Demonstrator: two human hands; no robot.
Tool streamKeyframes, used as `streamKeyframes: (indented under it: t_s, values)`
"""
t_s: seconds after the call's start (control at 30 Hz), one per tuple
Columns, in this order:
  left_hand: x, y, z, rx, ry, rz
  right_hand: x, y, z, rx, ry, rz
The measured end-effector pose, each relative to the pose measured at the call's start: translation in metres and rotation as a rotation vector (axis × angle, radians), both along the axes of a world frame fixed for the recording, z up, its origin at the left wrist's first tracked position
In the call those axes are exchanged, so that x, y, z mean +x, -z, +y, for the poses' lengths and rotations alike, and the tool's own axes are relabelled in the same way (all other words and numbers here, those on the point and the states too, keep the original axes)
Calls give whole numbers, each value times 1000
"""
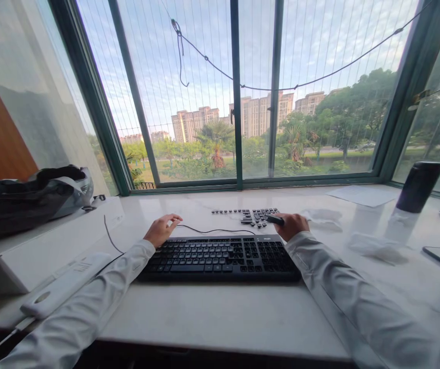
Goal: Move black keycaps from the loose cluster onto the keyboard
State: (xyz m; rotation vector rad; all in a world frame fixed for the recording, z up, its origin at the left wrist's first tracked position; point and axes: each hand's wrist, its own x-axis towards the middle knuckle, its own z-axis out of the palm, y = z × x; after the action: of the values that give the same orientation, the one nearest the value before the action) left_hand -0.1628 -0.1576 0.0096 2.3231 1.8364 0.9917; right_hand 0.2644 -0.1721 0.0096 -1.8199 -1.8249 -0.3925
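A black keyboard (204,256) lies flat on the white counter; on its right part, several key spots look bare. Beyond its top edge, loose black keycaps (260,215) are laid out in rows and clusters. My right hand (296,225) is closed around a short dark handheld tool (275,219) above the keyboard's upper right corner, close to the loose keycaps. What kind of tool it is, I cannot make out. My left hand (163,229) hovers at the keyboard's upper left corner, fingers stretched out and apart, with nothing visible in it.
A thin cable (216,231) runs behind the keyboard. To the left are a white power strip (66,287) and a white box (51,241) with a black bag (31,192). On the right stand a black cylinder (418,187), clear plastic wrap (376,246) and paper (361,195).
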Motion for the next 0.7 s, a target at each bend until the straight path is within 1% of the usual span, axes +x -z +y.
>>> streamKeyframes:
  t_s: [0.07,0.13,0.27,0.37,0.43,0.5,0.6,0.7]
  values:
    - [0,-3,7,-5,-60,22,-1,-2,-2,-5,-27,-1]
    - [2,-8,14,-14,-74,58,-2,-3,-5,-12,-52,-9]
    - [12,-21,38,-27,19,142,-3,-5,-8,-38,-63,-24]
    - [22,-27,67,-61,50,201,-4,-7,-9,-48,-57,-17]
    - [29,-26,90,-104,62,223,-4,-7,-9,-50,-62,-15]
    - [37,-22,114,-135,80,242,-4,-7,-8,-53,-55,-18]
    - [48,-12,145,-181,123,300,-5,-8,-8,-69,-19,-36]
    - [58,-2,169,-220,121,346,-7,-11,-10,-77,4,-62]
